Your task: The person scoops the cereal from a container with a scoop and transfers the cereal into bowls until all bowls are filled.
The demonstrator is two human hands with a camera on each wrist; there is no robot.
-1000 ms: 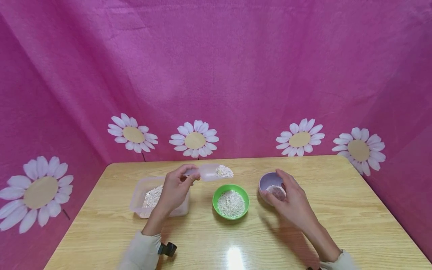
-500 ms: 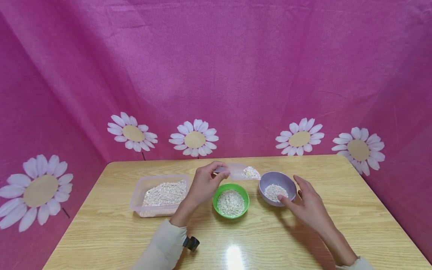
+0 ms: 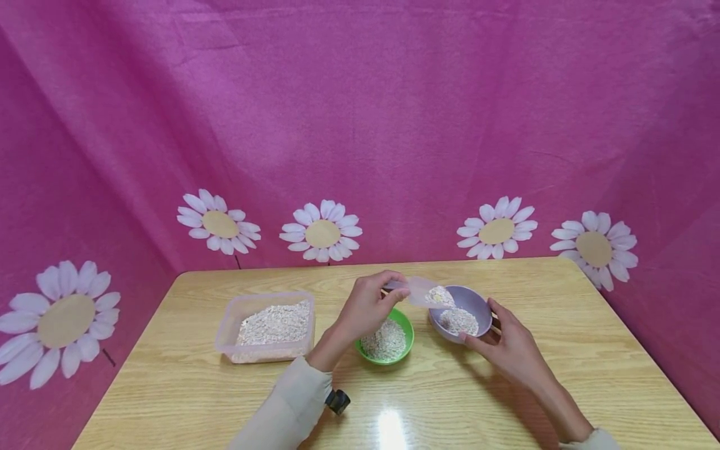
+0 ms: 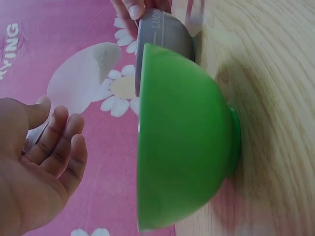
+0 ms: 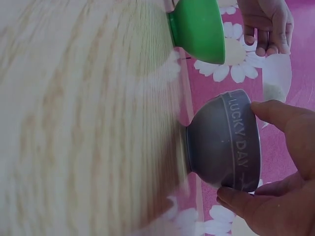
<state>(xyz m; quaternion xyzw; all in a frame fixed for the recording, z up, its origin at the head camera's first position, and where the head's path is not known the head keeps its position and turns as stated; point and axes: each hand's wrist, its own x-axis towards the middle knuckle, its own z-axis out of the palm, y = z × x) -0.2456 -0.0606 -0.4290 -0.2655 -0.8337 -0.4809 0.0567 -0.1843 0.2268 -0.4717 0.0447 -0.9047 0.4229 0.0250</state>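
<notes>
Left grip pinches the scoop mid-frame, tip pointing right, long axis dipping slightly; right grip pinches the purple bowl.

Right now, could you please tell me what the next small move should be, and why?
Probably tip the scoop into the purple bowl: its end, carrying pale flakes, appears over the bowl, which the right hand holds, while the left hand grips the scoop.
</notes>
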